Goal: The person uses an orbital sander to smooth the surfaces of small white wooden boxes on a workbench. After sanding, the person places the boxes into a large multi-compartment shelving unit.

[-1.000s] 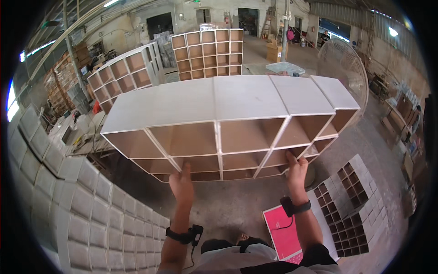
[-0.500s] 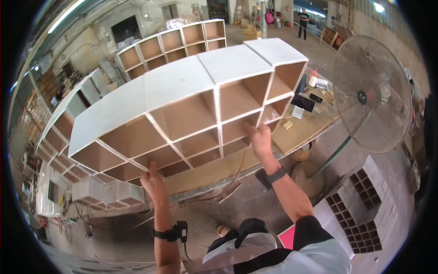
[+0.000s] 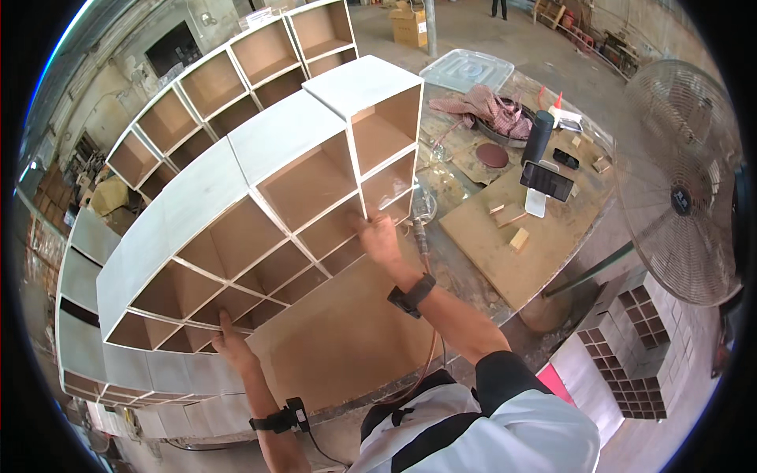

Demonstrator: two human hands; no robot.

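A long white cubby shelf unit (image 3: 284, 138), with brown insides and two rows of compartments, stands over the workbench (image 3: 331, 355). My left hand (image 3: 234, 351) is closed on its lower front edge toward the left, with the fingers reaching into a bottom compartment. Farther right, my right hand (image 3: 381, 240) grips the lower frame near the end compartments. Some fingertips of both hands are hidden inside the unit. Just right of my right hand lies a dark hand tool (image 3: 420, 234) with a hose.
More white shelf units (image 3: 211, 85) stand behind and at the left. On the bench's right part are a brown board (image 3: 489, 248), a phone (image 3: 546, 181), a dark bottle (image 3: 538, 135), a maroon disc (image 3: 491, 155) and a pink cloth (image 3: 489, 110). A large fan (image 3: 678, 197) stands at the right.
The shelf unit has moved left with both my hands on it. More of the bench's right part now shows, with the cloth, disc and hand tool. The view has shifted too.
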